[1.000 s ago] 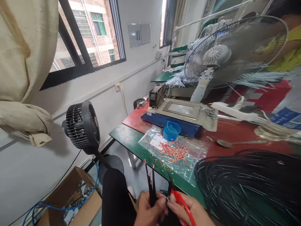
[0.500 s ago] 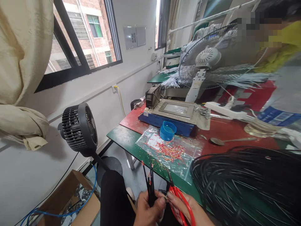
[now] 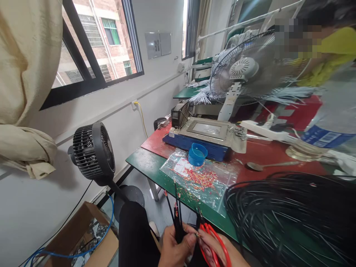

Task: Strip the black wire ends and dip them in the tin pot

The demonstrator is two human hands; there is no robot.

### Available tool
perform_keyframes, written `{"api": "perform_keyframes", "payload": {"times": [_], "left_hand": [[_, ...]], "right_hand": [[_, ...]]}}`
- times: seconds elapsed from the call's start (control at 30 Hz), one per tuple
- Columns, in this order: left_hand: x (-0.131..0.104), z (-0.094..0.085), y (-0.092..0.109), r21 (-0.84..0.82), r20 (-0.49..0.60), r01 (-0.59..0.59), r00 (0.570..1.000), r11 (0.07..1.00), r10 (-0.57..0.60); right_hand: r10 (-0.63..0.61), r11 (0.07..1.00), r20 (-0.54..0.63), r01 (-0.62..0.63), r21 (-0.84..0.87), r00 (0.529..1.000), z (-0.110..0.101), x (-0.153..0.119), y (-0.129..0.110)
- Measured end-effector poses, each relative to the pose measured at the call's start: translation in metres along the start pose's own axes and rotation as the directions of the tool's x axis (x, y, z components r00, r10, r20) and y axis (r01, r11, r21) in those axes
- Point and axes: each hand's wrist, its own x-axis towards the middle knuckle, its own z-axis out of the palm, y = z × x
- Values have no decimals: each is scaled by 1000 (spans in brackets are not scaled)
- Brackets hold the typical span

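Observation:
Several black cables (image 3: 177, 218) stand upright in my left hand (image 3: 178, 243), which is closed around them; their stripped ends show small red and pale wires. My right hand (image 3: 217, 246) holds red-handled scissors (image 3: 211, 237), blades pointing up and away. The thumb and fingertips of that hand meet my left fingertips at a small wire end, too small to make out clearly. Beyond my hands, a clear plastic bag (image 3: 219, 196) lies on the green table edge, strewn with red and yellow wire scraps (image 3: 201, 178).
A blue cup (image 3: 197, 154) stands on the bag before a blue-sided solder pot (image 3: 197, 138). A coil of black cable (image 3: 289, 211) fills the right. A spoon (image 3: 258, 166), a large fan (image 3: 244, 68), a black fan (image 3: 93, 152) and a cardboard box (image 3: 80, 237) surround me. A person in yellow (image 3: 333, 48) sits beyond.
The cables and scissors have shifted slightly, and the scissor tips sit a little lower. My fingertips stay together at the wire end. The view has moved slightly.

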Motion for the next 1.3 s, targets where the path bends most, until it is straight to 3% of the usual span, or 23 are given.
{"api": "perform_keyframes", "payload": {"times": [0.23,0.43,0.7,0.83,1.0,1.3], "left_hand": [[0,-2,-1,32,42,-23,999,999,22],[0,-4,7,-31,160,-36,986,999,40],[-2,-4,19,-10,210,27,977,1000,-24],[-6,-3,27,-22,240,-12,971,1000,17],[-4,-4,21,-32,189,-46,981,998,51],[1,-3,7,-45,120,-43,992,998,49]], "right_hand": [[-86,991,-25,83,-106,996,7,-13,-28],[85,995,44,-83,-55,995,11,-19,-30],[9,993,87,1,-114,996,5,-25,-36],[68,996,54,-64,-67,996,6,-26,-33],[133,991,42,-133,4,990,11,-23,-27],[-36,999,99,35,9,994,8,-11,-11]]}}
